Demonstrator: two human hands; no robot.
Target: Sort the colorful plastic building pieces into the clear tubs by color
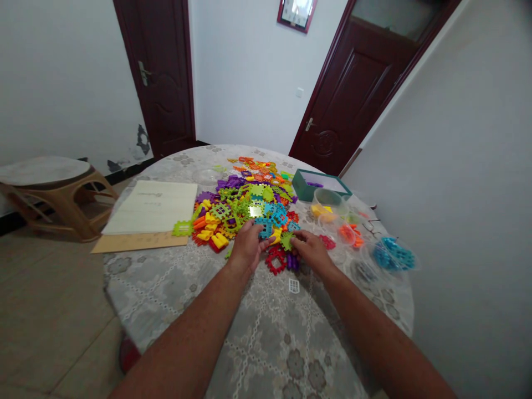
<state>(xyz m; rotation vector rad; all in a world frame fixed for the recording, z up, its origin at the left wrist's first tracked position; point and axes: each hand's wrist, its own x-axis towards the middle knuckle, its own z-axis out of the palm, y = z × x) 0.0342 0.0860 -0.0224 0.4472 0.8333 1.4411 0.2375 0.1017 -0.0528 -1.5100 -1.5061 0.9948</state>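
A heap of colourful plastic building pieces (236, 208) lies in the middle of the round table. At its near edge my left hand (248, 244) holds a blue square piece (264, 228) between thumb and fingers. Just to the right, my right hand (310, 247) pinches a green piece (286, 240). Yellow pieces show between the two hands. Below them lie a red square frame piece (276, 261) and a purple piece (292, 262). A small white window-shaped piece (294, 286) rests on the tablecloth nearer to me.
An open notebook (153, 206) lies on the left of the table (249, 343). On the right stand a green box (305, 191), a clear tub with yellow pieces (328, 202), one with orange pieces (351, 236) and one with blue pieces (393, 255). A stool (62, 194) stands at far left.
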